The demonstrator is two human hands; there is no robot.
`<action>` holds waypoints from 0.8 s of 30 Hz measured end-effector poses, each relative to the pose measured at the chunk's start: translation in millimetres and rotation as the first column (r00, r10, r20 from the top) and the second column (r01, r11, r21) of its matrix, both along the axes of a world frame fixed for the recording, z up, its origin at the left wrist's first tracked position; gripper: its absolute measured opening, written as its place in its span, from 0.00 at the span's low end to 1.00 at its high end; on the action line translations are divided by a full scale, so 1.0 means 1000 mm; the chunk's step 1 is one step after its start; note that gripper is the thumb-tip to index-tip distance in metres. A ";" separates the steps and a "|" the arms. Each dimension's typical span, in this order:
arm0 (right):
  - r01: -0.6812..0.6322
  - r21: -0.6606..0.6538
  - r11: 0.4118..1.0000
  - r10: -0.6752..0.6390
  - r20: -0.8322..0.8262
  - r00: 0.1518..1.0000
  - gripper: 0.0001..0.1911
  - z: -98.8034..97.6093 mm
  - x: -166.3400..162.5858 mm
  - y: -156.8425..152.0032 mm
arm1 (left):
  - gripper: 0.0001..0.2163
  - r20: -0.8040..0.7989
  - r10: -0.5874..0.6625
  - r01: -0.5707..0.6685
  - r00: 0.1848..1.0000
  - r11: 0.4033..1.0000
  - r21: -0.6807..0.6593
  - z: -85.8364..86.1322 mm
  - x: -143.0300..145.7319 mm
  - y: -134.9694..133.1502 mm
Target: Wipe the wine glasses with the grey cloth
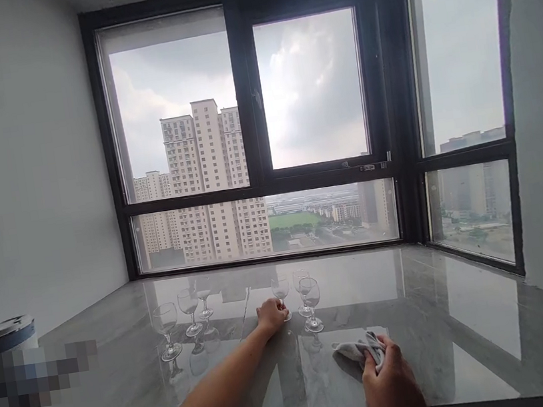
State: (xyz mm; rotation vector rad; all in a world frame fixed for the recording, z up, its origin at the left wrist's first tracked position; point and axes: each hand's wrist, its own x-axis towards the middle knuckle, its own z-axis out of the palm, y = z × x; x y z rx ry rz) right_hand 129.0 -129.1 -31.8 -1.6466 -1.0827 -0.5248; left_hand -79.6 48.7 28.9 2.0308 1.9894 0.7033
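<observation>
My left hand point(271, 316) stretches out over the glossy grey ledge, its fingers closed at the stem of a small wine glass point(280, 286). That glass is upright, and the hand hides part of its stem and foot. Just right of it stand two more stemmed glasses, a nearer one point(309, 292) and one behind point(301, 281). Bunched in my closed right hand point(394, 385), near the ledge's front edge, is a grey cloth point(355, 351). Its loose end hangs out to the left, close to the surface.
Three upright glasses form a slanting row on the left: a near one point(165, 319), a middle one point(189, 304) and a far one point(203, 290). A lidded bucket point(7, 335) stands at the far left. Dark-framed windows point(259, 190) border the polished ledge point(422, 344) behind.
</observation>
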 end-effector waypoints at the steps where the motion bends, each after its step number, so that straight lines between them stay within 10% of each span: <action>1: 0.000 0.006 1.000 0.000 0.001 1.000 0.21 0.000 0.000 0.000 | 0.06 -0.006 0.033 -0.033 0.999 0.999 0.006 0.001 -0.013 0.002; 9: 0.001 0.005 1.000 -0.002 0.010 1.000 0.21 0.002 0.000 0.000 | 0.07 -0.045 0.368 -0.369 0.929 0.930 -0.008 0.017 -0.120 0.018; 19: 0.000 -0.017 1.000 0.000 -0.013 1.000 0.22 0.004 -0.002 -0.002 | 0.17 -0.059 0.426 -0.425 0.903 0.905 0.029 0.020 -0.110 0.003; 24: 0.010 -0.004 1.000 -0.010 0.003 1.000 0.22 0.004 -0.003 -0.003 | 0.11 -0.091 0.212 -0.207 0.973 0.976 0.063 0.020 -0.079 -0.027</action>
